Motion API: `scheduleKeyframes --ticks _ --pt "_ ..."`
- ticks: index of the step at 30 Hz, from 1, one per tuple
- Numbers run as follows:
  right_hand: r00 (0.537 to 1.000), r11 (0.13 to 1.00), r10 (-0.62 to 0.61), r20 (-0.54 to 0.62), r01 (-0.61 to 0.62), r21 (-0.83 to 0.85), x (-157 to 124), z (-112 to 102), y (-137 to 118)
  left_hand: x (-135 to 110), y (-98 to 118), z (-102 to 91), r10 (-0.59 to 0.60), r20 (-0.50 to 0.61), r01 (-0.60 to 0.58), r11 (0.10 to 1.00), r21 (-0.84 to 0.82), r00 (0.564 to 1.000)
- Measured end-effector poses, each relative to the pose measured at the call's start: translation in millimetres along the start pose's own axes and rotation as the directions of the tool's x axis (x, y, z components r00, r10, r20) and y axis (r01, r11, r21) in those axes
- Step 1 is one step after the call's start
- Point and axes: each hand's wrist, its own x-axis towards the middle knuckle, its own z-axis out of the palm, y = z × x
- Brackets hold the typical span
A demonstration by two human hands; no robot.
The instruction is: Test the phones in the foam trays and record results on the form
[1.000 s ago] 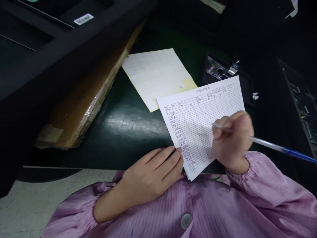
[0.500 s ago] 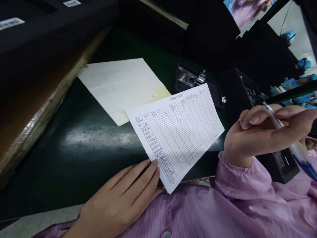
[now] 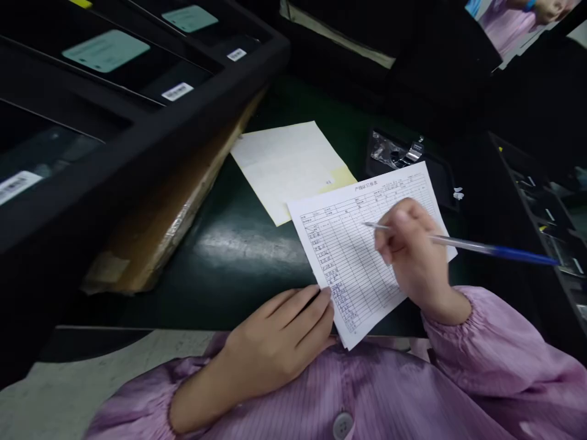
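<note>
Now | right hand (image 3: 413,256) pinches a blue ballpoint pen (image 3: 495,247), tip over the printed QC form (image 3: 353,244) at centre | left hand (image 3: 275,342) lies open, pinning the form's lower-left edge | risk: if released, sheet slides on glossy table (image 3: 229,287), pen line skews

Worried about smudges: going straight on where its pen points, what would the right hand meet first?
The right hand would likely meet the printed form first, right under its pen tip, though depth is unclear. Beyond it lies a pale gridded sheet.
</note>
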Motion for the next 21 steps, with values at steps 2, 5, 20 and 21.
scheduleKeyframes --ticks 2,5,20,21 --pt "0.983 0.989 0.149 0.109 -0.151 0.008 -1 10 8 1 0 0.2 0.006 0.003 -0.006 1.0 0.007 1.0" --pt "0.969 0.981 0.195 0.153 -0.195 -0.013 -6 19 19 0 -1 0.8 0.015 -0.001 -0.015 1.0 0.004 1.0" --pt "0.983 0.886 -0.033 0.183 0.113 -0.45 -42 13 24 -2 0 0.3 0.002 0.006 -0.002 1.0 0.004 1.0" --pt "0.981 0.884 -0.034 0.191 0.119 -0.452 -42 13 25 -1 0 -0.1 0.0 0.007 0.0 1.0 0.008 1.0"
